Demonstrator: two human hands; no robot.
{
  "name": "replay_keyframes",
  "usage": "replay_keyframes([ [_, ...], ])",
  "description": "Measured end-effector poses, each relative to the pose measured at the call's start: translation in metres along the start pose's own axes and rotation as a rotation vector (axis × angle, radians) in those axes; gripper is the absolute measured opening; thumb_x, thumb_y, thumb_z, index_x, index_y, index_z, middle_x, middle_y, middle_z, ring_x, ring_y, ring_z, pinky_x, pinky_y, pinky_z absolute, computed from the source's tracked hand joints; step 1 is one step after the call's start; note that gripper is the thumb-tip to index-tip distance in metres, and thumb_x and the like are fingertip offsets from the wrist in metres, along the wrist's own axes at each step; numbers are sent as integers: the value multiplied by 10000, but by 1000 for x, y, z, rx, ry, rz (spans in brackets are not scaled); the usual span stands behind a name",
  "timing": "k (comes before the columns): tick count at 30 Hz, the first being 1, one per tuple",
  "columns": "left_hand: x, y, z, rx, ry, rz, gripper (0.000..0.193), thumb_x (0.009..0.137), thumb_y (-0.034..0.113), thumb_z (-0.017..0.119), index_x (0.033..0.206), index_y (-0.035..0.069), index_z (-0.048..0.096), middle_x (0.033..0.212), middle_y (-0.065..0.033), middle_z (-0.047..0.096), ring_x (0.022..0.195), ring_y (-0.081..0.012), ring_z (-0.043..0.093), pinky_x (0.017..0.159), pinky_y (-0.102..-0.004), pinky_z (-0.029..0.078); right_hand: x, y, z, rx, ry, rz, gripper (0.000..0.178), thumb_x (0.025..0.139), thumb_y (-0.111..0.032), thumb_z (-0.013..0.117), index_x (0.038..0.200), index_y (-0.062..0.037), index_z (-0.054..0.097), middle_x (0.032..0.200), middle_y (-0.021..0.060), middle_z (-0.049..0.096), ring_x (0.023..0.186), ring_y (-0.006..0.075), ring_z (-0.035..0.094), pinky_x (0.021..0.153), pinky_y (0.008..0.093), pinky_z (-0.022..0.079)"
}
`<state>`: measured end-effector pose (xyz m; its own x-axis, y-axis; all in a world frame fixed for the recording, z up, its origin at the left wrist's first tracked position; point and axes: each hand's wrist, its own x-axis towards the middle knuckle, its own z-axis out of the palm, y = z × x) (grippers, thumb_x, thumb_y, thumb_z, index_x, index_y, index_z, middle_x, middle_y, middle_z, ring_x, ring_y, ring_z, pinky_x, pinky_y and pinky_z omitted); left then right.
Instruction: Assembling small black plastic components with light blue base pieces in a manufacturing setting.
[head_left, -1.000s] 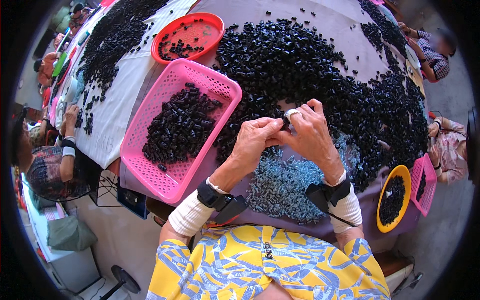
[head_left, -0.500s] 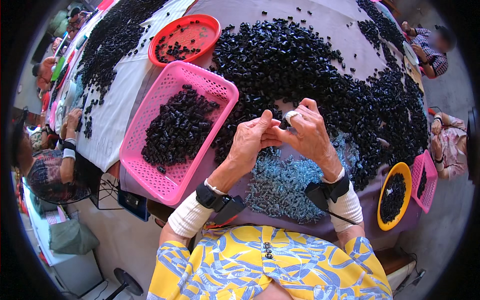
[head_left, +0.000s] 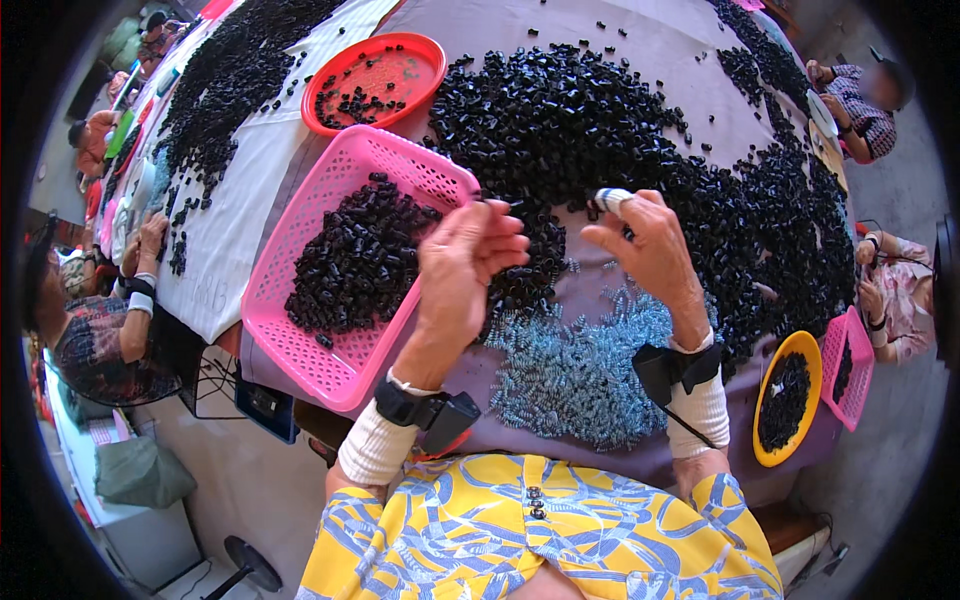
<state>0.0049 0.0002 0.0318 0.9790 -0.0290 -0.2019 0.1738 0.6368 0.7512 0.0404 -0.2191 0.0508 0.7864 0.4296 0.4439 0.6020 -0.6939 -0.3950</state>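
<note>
My left hand (head_left: 462, 265) is over the right side of the pink basket (head_left: 372, 373), its fingers loosely curled and apart. Inside this basket lies a heap of small black plastic parts (head_left: 350, 265). To the right, my right hand (head_left: 655, 255) is raised over the table, with white tape round one finger. A small black plastic part (head_left: 628, 234) shows between its curled fingers. Beneath and between my hands spreads a pile of small bluish metal springs (head_left: 570, 375). A large mound of loose black parts (head_left: 570, 125) lies beyond them.
A red tray (head_left: 425, 70) with a few black parts stands behind the basket. At right are a yellow bowl (head_left: 765, 450) and another pink basket (head_left: 850, 400). Other people sit around the tables, one at left (head_left: 100, 340). A fan (head_left: 250, 565) stands lower left.
My hands, close together before, have come apart. The left has moved left to the basket's edge; the right has shifted slightly right.
</note>
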Motion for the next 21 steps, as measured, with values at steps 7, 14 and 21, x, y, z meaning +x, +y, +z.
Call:
replay_keyframes([
  [7, -11, 40, -38, -281, 229, 231, 383, 944, 399, 454, 941, 41, 590, 791, -95, 646, 675, -197, 633, 650, -329, 538, -20, 15, 18, -87, -138, 70, 135, 762, -159, 656, 761, -41, 591, 744, 101, 590, 718, 271, 564, 693, 371, 408],
  [14, -13, 26, -27, -119, 104, 101, 336, 950, 348, 473, 903, 39, 595, 763, -82, 644, 666, -181, 632, 632, -317, 538, -29, 10, 40, -144, -257, -15, 136, 740, -151, 672, 794, -60, 586, 762, 86, 587, 795, 246, 578, 734, 371, 399],
  [21, -9, 8, -13, 40, 9, -56, 183, 932, 216, 532, 933, 45, 598, 778, -66, 638, 681, -156, 632, 634, -291, 539, -17, 4, 51, -74, -241, -51, 132, 735, -121, 672, 793, -38, 588, 752, 96, 587, 760, 267, 562, 718, 377, 392],
])
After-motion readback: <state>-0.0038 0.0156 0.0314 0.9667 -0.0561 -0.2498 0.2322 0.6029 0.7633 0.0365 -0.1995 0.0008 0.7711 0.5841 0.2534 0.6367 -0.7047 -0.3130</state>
